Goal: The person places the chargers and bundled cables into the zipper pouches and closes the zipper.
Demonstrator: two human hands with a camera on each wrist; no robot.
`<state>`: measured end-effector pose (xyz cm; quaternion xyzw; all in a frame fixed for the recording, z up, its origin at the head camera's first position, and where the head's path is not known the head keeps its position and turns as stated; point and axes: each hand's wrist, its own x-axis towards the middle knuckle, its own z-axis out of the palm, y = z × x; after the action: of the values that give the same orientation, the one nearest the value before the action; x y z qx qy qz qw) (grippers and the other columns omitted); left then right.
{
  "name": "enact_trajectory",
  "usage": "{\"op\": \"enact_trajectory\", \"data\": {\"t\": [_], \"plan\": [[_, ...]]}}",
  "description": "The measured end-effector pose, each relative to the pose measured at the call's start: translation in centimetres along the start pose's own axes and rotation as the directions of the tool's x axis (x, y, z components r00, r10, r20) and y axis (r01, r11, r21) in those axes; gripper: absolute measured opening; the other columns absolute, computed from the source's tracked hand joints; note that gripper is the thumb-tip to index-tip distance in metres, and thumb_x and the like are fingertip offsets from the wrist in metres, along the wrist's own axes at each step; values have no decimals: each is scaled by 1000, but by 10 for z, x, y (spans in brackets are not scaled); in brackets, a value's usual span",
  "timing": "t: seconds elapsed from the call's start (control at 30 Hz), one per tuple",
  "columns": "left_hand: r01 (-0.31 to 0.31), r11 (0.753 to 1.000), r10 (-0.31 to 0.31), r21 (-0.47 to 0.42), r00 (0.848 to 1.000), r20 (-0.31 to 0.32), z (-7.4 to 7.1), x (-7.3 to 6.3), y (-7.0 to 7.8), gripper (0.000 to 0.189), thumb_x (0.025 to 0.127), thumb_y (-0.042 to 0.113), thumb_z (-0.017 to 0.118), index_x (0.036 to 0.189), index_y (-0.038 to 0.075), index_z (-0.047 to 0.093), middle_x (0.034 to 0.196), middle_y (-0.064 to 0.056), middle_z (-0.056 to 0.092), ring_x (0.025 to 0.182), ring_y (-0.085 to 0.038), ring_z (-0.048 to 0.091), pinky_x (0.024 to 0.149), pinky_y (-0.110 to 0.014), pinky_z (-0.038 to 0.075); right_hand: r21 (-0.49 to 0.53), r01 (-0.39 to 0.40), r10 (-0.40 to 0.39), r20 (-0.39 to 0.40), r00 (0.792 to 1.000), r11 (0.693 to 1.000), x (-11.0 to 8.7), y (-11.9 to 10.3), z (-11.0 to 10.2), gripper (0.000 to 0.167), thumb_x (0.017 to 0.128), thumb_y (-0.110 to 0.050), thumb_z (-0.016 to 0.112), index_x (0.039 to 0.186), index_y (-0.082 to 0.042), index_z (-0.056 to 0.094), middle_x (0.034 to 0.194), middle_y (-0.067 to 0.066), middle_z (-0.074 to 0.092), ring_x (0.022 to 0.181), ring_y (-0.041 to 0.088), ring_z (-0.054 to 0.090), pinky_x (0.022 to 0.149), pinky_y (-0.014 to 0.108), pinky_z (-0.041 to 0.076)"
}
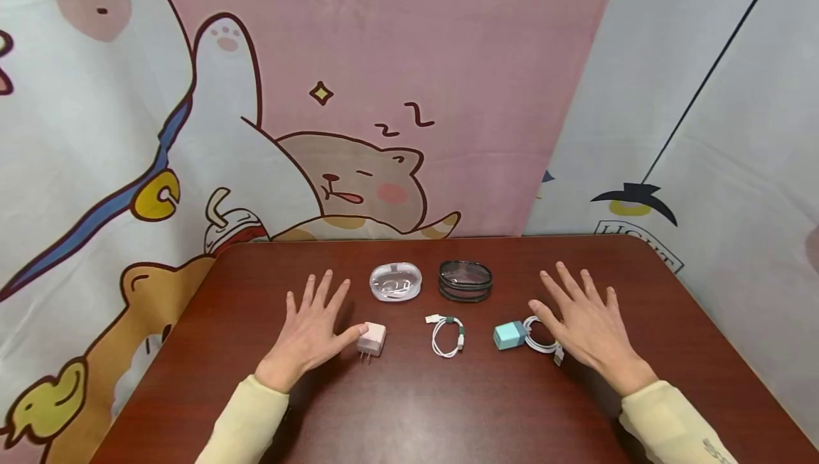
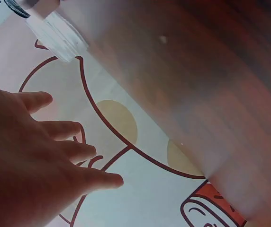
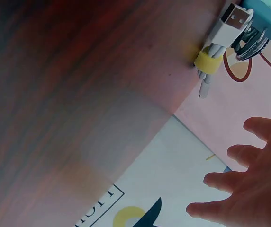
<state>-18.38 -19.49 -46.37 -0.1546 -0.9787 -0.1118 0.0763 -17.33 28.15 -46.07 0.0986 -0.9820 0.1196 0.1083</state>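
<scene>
In the head view my left hand (image 1: 313,329) has its fingers spread and straight, holding nothing. Its thumb overlaps a pale pink charger (image 1: 372,340) with metal prongs; contact is unclear. My right hand (image 1: 589,325), likewise spread, is beside a coiled white cable (image 1: 534,342) with a USB plug, partly covering it. A teal charger (image 1: 509,335) lies just left of that coil. Another white charging cable (image 1: 447,337), coiled, lies between the hands. Behind it are a clear white-rimmed case (image 1: 395,282) and a clear black-rimmed case (image 1: 465,281).
Everything lies on a dark reddish wooden table (image 1: 409,407). A cartoon-printed cloth (image 1: 461,94) hangs behind the table's far edge and along its sides. The right wrist view shows a yellow band (image 3: 207,62) round the cable near the teal charger.
</scene>
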Motion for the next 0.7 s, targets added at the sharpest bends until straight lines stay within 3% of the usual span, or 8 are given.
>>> {"op": "enact_trajectory", "data": {"t": [0.5,0.7], "plan": [[-69,997,66,-47,996,-54,-5,16,25,92,90,73,61,158,13,44,167,-19,29,153,-47,20,114,-78,20,12,15,-15,3,1000,1000,-1,-20,-3,73,105,-61,45,157,-11,45,166,19,30,147,56,25,108,82,17],[-102,992,100,-74,994,-32,-7,28,44,91,91,73,58,158,14,43,168,-17,26,155,-44,18,116,-75,19,18,15,-15,7,1000,1000,-2,-25,-2,73,105,-61,44,156,-10,47,166,19,30,147,55,25,110,81,17]]}}
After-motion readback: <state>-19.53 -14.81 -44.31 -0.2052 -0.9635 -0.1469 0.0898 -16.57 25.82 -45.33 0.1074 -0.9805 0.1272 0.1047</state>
